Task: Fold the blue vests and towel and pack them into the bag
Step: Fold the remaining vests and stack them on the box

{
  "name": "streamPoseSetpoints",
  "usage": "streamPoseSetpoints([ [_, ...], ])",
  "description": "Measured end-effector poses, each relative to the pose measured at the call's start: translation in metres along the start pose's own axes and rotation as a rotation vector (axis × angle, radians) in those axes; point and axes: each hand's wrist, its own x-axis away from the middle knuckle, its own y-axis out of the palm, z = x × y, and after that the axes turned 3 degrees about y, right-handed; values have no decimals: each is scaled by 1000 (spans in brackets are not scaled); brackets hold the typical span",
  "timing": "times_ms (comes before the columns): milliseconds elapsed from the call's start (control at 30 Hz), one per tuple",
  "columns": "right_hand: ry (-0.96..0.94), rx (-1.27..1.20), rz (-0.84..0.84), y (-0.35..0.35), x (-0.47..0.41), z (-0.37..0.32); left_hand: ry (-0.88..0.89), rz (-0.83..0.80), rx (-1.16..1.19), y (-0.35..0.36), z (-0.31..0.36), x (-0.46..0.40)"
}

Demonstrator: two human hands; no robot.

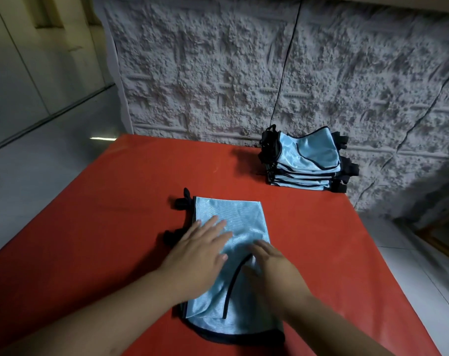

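Observation:
A light blue vest (pixel 233 222) with black trim lies folded lengthwise on the red table (pixel 115 201), its black straps sticking out at the left edge. My left hand (pixel 200 250) lies flat on its left half with the fingers straight and spread. My right hand (pixel 272 265) presses flat on the right half, just beside a black trim line. A stack of several folded blue vests (pixel 305 163) stands at the table's far right, close to the wall. No bag or towel is in view.
A rough grey textured wall (pixel 244 73) runs behind the table. The table's right edge drops to a pale tiled floor (pixel 411 265). A dark wooden frame (pixel 441 235) stands at the far right.

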Motion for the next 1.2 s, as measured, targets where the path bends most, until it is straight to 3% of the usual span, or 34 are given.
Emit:
streamPoseSetpoints([
  [100, 13, 90, -157, 20, -6, 2, -92, -335, -175, 18, -11, 0],
  [200, -14, 196, -237, 29, 0, 13, -160, -461, -184, 16, -33, 5],
  [333, -47, 87, -223, 13, 4, 24, -126, -357, -196, 16, -48, 17],
  [467, -192, 81, -220, -16, 16, 44, 145, -41, -11, -3, -36, 40],
  [567, -312, 25, -327, -23, 36, 57, 328, -153, 48, -25, -17, 68],
  [633, -355, 19, -404, -22, 50, 60, 343, -313, -12, -28, -13, 82],
  [700, -378, -8, -440, -17, 61, 63, 332, -334, -1, -20, -17, 90],
  [767, -367, -31, -367, -7, 67, 66, 329, -277, 42, -13, -20, 91],
  [967, -302, -31, -63, 5, 75, 52, 499, -137, -139, 3, -24, 77],
  [1033, -213, -99, 7, 5, 72, 47, 490, -107, -189, 8, -25, 73],
  [1200, 35, -238, 3, 0, 62, 43, 213, -95, 35, -1, -18, 69],
])
